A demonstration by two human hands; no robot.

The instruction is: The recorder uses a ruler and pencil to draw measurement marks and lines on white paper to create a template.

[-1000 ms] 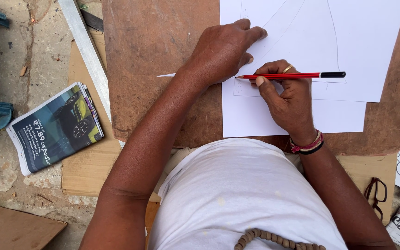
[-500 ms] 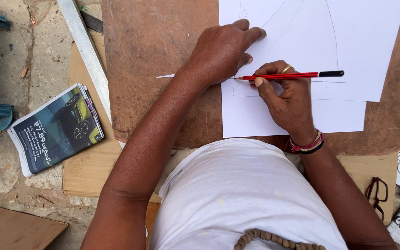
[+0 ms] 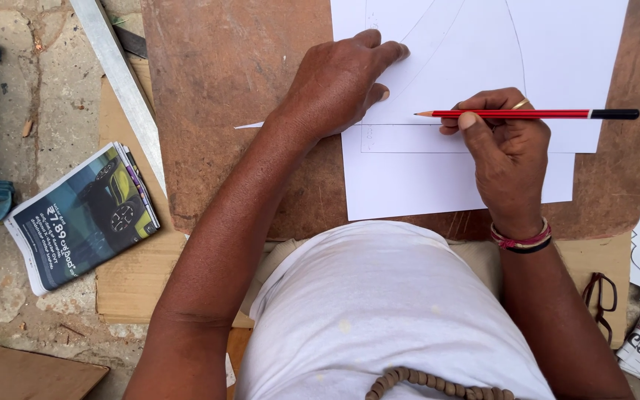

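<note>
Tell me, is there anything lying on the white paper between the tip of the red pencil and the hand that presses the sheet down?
Nothing visible. The right hand holds the red pencil with the black end, tip pointing at the left hand, which lies flat on the white paper sheet. Between tip and fingers only bare paper with thin drawn lines shows.

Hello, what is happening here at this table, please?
A person is drawing on white paper sheets that lie on a brown wooden board. The left hand presses flat on the paper's left edge. The right hand has a red pencil in its grip, lying level with its tip pointing left above a drawn line. Curved pencil lines are already on the sheet. A folded newspaper lies on the ground to the left, eyeglasses to the right.
</note>
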